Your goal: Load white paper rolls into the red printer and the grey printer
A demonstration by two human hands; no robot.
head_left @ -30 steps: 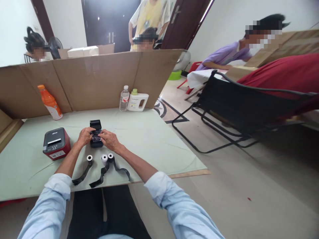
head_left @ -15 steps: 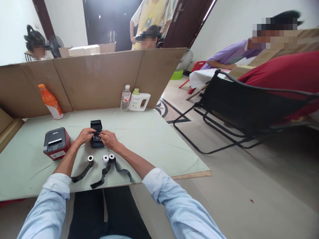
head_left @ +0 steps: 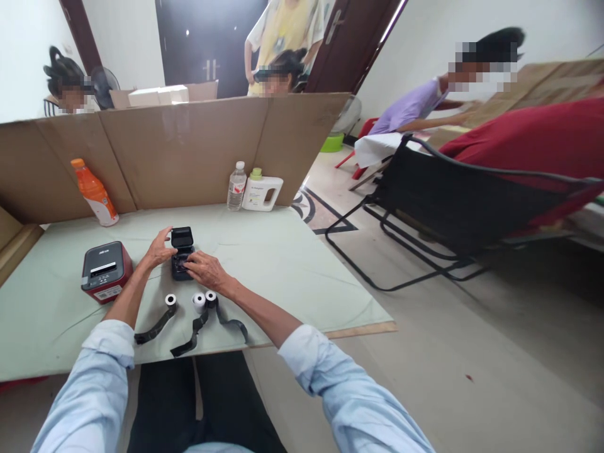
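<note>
A small black portable printer (head_left: 182, 275) lies on the table with its lid raised at the far end. My left hand (head_left: 159, 250) is at its left side, thumb and fingers spread around the lid's left edge, holding nothing. Over the printer's open compartment, my right hand (head_left: 208, 270) has its fingers bent and pressed together. Whatever those fingertips may pinch is too small to make out. Nearer to me lie white paper rolls with dark strips trailing from them: one roll (head_left: 170, 300) on the left, another roll (head_left: 198, 303) in the middle and a third roll (head_left: 211, 296) beside it.
Left of the hands stands a red and black printer (head_left: 107, 272). An orange bottle (head_left: 94, 192), a clear water bottle (head_left: 236, 187) and a white jug (head_left: 262, 192) stand along the cardboard screen (head_left: 189, 151). A black folding chair (head_left: 453, 201) is to the right. Several people are beyond.
My left hand has drawn back from the compartment and spread its fingers near the lid. My right hand has shifted slightly over the compartment. At right, the person in purple has moved.
</note>
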